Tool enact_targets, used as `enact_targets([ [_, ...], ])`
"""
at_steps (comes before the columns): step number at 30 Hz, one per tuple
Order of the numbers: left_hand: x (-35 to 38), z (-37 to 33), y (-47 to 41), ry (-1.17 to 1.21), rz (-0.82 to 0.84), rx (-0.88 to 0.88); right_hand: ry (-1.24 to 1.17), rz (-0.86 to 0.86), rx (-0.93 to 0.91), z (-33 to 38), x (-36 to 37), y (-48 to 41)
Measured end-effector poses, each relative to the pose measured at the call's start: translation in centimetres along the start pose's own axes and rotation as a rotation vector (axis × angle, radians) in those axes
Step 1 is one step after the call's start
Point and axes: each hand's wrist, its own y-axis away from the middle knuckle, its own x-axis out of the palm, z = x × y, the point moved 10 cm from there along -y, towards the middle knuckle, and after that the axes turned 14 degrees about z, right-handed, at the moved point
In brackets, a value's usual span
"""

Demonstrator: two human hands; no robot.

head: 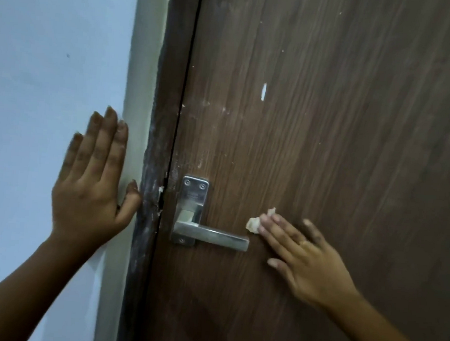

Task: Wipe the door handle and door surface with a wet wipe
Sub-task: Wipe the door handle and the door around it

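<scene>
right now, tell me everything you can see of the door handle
The door handle is a silver metal lever, lying roughly level, pointing right from a tall rectangular backplate with three screws, near the left edge of the brown door. Nothing touches it; the right hand presses a wet wipe on the door just beyond its tip.

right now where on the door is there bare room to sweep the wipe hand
Widest bare stretch: the door above the right hand, right of the white streak. Also below the handle. Crowded: the wipe sits just off the lever tip, left hand flat on the wall.
</scene>
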Motion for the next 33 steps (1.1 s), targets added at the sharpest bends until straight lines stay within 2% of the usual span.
enact_targets([
  [3, -0.1, -0.1, 0.0, 0.007, -0.002, -0.003, -0.117, -0.151, 0.293, -6.4, -4.9, -2.5],
  [5, 0.0, 0.0, 0.0, 0.012, 0.001, -0.002, -0.130, -0.225, 0.392, -8.0, -8.8, -5.5],
  [7, 0.1, 0.1, 0.0, 0.011, -0.003, 0.001, -0.093, -0.229, 0.297, -5.0, -11.1, -8.8],
  [10, 0.2, 0.2, 0.0, -0.008, -0.003, 0.000, 0.008, -0.101, -0.049, 2.2, -9.8, -10.6],
  [12, 0.1, 0.2, 0.0, -0.009, -0.006, -0.001, 0.087, -0.032, -0.174, 3.1, -8.5, -9.3],
  [13, 0.2, 0.1, 0.0, -0.005, -0.008, 0.000, 0.118, -0.034, -0.170, 2.0, -8.5, -8.8],
  [15, 0.2, 0.2, 0.1, 0.001, -0.009, 0.000, 0.128, -0.103, -0.047, -1.4, -9.9, -9.0],
  [18, 0.4, 0.3, 0.0, 0.017, 0.005, -0.007, 0.014, -0.185, 0.152, -4.1, -13.1, -11.4],
  [20, 0.4, 0.5, -0.1, 0.030, 0.014, -0.023, -0.012, -0.181, 0.112, -1.3, -13.5, -13.0],
  [23, 0.4, 0.5, -0.1, 0.034, 0.019, -0.032, 0.071, -0.049, -0.168, 4.4, -10.3, -12.5],
  [25, 0.3, 0.5, 0.0, 0.037, 0.014, -0.030, 0.118, 0.012, -0.264, 4.5, -9.2, -11.0],
  [27, 0.2, 0.5, 0.0, 0.045, 0.004, -0.027, 0.151, -0.030, -0.219, 2.4, -10.3, -11.1],
  [30, 0.2, 0.6, 0.0, 0.048, 0.001, -0.026, 0.069, -0.123, -0.003, -0.5, -13.6, -13.5],
  [33, 0.2, 0.5, 0.0, 0.039, 0.003, -0.028, -0.011, -0.142, 0.011, 2.7, -14.6, -15.7],
])
